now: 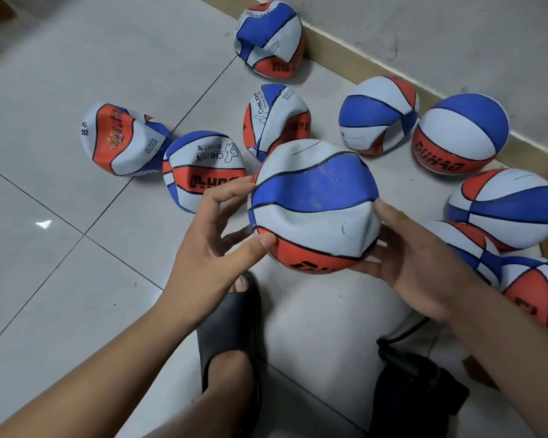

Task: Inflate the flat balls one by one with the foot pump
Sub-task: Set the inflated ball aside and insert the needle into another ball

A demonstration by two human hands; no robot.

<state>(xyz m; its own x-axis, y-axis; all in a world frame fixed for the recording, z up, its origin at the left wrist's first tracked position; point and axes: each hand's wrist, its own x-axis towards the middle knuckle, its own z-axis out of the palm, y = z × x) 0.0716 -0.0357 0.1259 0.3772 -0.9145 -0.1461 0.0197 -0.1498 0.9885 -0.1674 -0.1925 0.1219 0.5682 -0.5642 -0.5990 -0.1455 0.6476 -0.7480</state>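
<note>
I hold a dented red, white and blue ball (314, 207) above the floor between both hands. My left hand (215, 238) touches its left side with thumb and fingertips spread. My right hand (415, 267) cups its right and lower side. Several other balls of the same colours lie on the tiles: crumpled ones (121, 140), (203, 169), (276, 118), (268, 39), (377, 115), and rounder ones (459, 134), (506, 207) to the right. The black foot pump (415, 393) sits at the lower right, its hose (405, 330) running under my right wrist.
My foot in a black slide sandal (231, 336) rests on the pale floor tiles (60, 279) below the held ball. A wall with a tan skirting board (361, 58) runs diagonally along the upper right. Two more balls (532, 295) crowd the right edge.
</note>
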